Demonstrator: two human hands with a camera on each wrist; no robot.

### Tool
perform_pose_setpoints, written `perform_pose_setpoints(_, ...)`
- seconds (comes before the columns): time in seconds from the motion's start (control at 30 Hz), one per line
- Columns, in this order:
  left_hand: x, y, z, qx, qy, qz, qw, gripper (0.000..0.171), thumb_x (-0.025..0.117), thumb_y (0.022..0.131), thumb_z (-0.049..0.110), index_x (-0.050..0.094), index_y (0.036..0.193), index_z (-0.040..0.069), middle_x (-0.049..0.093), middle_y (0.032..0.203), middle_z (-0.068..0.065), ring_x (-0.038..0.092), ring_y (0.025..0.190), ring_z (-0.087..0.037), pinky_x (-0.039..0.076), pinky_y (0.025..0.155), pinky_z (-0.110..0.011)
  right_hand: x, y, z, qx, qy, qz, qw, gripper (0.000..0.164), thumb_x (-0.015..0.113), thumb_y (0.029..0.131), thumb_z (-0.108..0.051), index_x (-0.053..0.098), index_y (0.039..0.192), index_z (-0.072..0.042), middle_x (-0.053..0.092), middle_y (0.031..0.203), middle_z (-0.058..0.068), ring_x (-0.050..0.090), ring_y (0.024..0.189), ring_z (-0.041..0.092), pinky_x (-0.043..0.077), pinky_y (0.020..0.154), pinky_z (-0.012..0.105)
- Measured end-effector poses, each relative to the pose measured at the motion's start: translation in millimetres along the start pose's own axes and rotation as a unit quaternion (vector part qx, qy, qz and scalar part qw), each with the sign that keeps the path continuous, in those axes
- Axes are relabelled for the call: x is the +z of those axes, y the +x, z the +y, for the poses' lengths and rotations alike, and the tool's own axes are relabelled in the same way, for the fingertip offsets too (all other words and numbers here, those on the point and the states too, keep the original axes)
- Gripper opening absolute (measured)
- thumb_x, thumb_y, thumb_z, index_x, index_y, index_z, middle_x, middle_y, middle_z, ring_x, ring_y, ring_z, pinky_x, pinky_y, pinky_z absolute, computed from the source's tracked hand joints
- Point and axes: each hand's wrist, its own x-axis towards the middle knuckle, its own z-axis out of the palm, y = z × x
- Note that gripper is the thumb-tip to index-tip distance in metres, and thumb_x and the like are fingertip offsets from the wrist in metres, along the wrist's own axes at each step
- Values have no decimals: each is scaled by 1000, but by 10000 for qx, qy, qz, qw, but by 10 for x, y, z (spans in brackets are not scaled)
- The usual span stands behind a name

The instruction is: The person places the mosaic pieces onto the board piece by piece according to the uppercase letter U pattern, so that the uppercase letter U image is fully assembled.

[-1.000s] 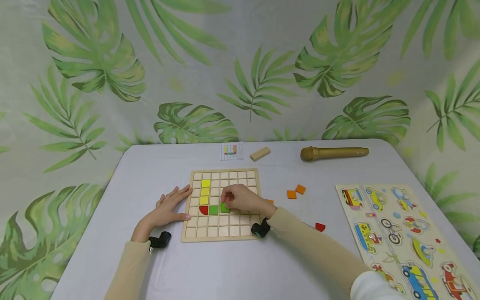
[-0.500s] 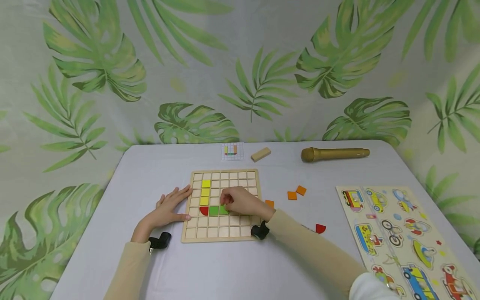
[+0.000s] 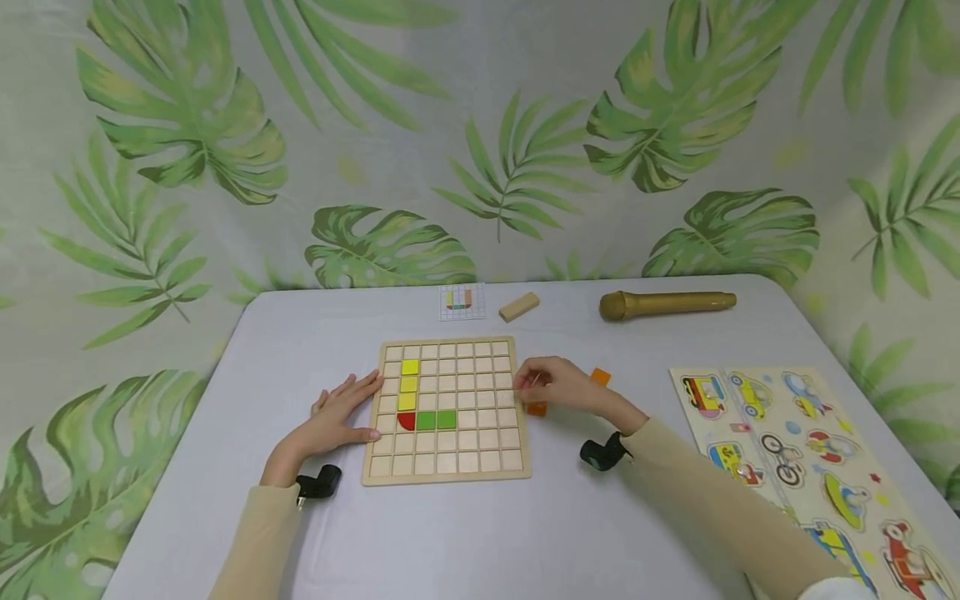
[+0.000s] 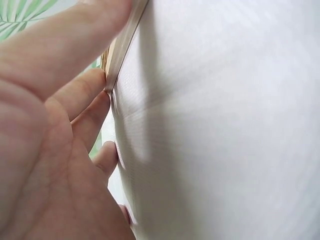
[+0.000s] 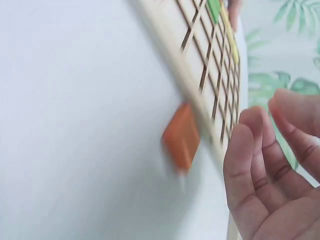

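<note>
A wooden grid board point(image 3: 487, 417) lies on the table. Three yellow square tiles point(image 3: 408, 384) stand in a column on it. Below them a red quarter-round tile point(image 3: 407, 422) begins a row with two green square tiles point(image 3: 436, 420). My left hand point(image 3: 337, 423) rests at the board's left edge, thumb and fingertips against the rim. Off the right edge hovers my right hand point(image 3: 561, 386), fingers loosely bent with nothing between them in the right wrist view. Close beside it an orange square tile point(image 5: 182, 139) lies by the rim.
Another orange tile point(image 3: 600, 377) shows behind the right hand. A pattern card point(image 3: 462, 302), a wooden block point(image 3: 519, 307) and a gold toy microphone point(image 3: 667, 305) lie along the back. A vehicle puzzle board point(image 3: 806, 429) occupies the right side, partly under the right sleeve.
My right hand has let go of the second green tile, now flat in its cell, and moved right, off the board. The left hand stays at the board's edge.
</note>
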Motion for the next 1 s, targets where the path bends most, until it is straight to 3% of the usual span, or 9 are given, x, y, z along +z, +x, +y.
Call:
perform_pose_setpoints(0.17,-2,-11,-10,-20,-5,-3,10000,89,74,82,42,30,150,6,19,157,-12,4,142,-41,-6,103,-67,-278,-315,191,396,567,-84,9976,16,64,91,-7,62,101,5,62,89,9,57,73,21,51,65,31)
perform_pose_setpoints(0.4,0,-12,-21,10,-27,-4,10000,89,73,82,42,30,151,7,18,157,-12,4,142,-42,-7,103,-67,-511,-704,416,845,764,-72,9935,23,61,94,-12,61,108,5,63,99,18,57,80,21,51,71,30)
perform_pose_setpoints(0.73,-12,-11,2,24,-84,-30,10000,89,73,82,41,28,151,7,17,158,-12,3,142,-41,-7,104,-66,-634,-1054,517,1012,868,-112,9910,24,59,95,-14,59,110,5,62,101,19,57,84,28,52,74,32)
perform_pose_setpoints(1.0,-5,-14,15,15,-87,-34,10000,89,74,82,40,29,151,6,18,157,-13,3,142,-42,-7,103,-66,-603,-1238,497,863,661,-331,9935,17,61,91,-2,59,106,5,61,99,16,56,84,21,49,74,26)
